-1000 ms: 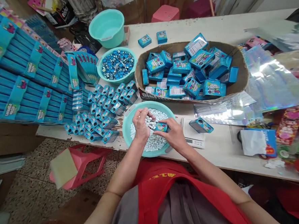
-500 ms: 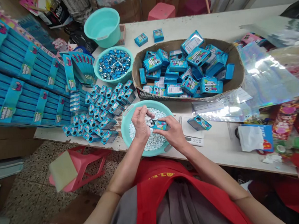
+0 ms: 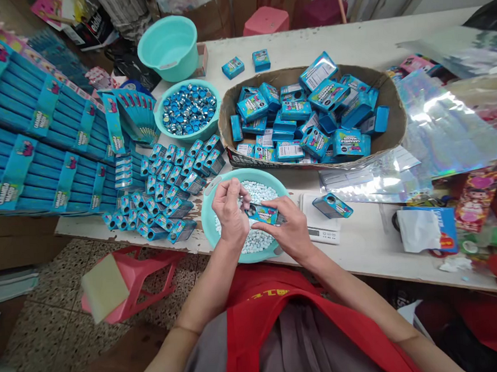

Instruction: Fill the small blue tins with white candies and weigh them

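Though over pellets (image 3: 257, 242), box (image 3: 262, 214) near rim (image 3: 280, 185)

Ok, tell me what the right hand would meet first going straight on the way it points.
The right hand would likely bring its blue tin against the left hand; whether they touch now is unclear.

Tin (image 3: 260, 214), centre of frame: partly covered by right hand (image 3: 292, 228).
Left hand (image 3: 232, 216), centre: palm contents cannot be told.
Bowl (image 3: 207, 216), centre: partly hidden beneath hands.
Scale (image 3: 327, 236), right of centre: reading too small.
Blue packs (image 3: 18, 172), left: cut off by edge.
Dark item (image 3: 488, 15), upper right: cut off, kind unclear.
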